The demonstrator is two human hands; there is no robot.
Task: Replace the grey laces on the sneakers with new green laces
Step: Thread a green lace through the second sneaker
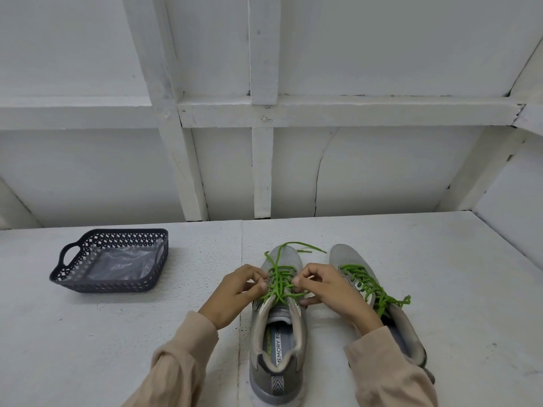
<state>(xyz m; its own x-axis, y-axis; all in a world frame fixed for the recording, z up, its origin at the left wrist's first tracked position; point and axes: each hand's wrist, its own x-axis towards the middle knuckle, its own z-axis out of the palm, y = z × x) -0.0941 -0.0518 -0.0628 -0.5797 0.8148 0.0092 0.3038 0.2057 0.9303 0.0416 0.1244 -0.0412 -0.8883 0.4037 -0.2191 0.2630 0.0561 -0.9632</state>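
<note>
Sneakers [276,386] stand as a pair at 5 o'clock on the white table [147,333], toes pointing away from you. Far off at 9 o'clock from them sits a dark lattice basket [102,284] holding a crumpled clear plastic bag [120,264]. Your left hand [235,289] reaches out of a beige sleeve [182,356], its fingers curled in and pinching the green lace [279,283] at the 9 o'clock side of the left sneaker [283,255]. That lace crosses up the eyelets, and its loose ends trail over the toe toward 1 o'clock. Your right hand [332,292] pinches the same lace at the 3 o'clock side, fingers bent, thumb underneath. Just beside it, the right sneaker [349,257] carries its own green lacing [373,289], the ends bunched near the collar; you cannot tell whether they are knotted.
</note>
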